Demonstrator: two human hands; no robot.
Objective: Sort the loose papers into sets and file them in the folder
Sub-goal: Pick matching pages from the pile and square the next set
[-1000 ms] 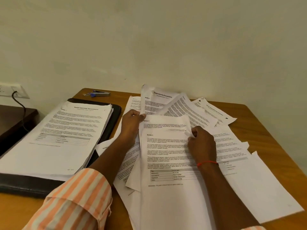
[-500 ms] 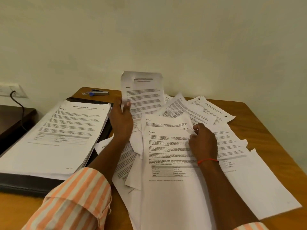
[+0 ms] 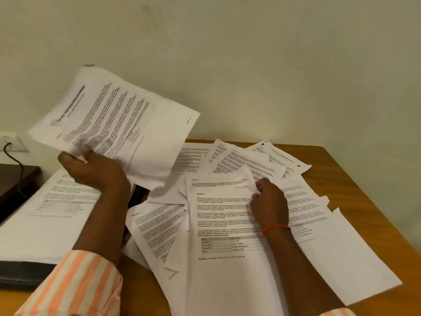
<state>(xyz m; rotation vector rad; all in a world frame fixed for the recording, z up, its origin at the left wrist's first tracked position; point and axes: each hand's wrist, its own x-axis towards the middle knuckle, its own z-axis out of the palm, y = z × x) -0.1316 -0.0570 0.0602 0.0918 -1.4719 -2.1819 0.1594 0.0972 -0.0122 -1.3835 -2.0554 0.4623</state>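
Note:
My left hand (image 3: 95,172) grips a printed sheet (image 3: 118,119) by its lower edge and holds it in the air, tilted, above the stacked papers (image 3: 52,213). That stack lies on a black folder (image 3: 20,272) at the left. Several loose printed pages (image 3: 227,224) are spread over the middle and right of the wooden table (image 3: 364,190). My right hand (image 3: 270,206) rests on the top loose page and pinches its upper right corner.
The wall stands right behind the table. A wall socket (image 3: 13,142) with a black cable (image 3: 16,160) is at the far left, above a dark side surface (image 3: 16,179). The table's right edge runs diagonally at the right.
My left hand has pulled one sheet out of the loose pile, lifted it and swung it left over the stack. My right hand has stayed on the top page.

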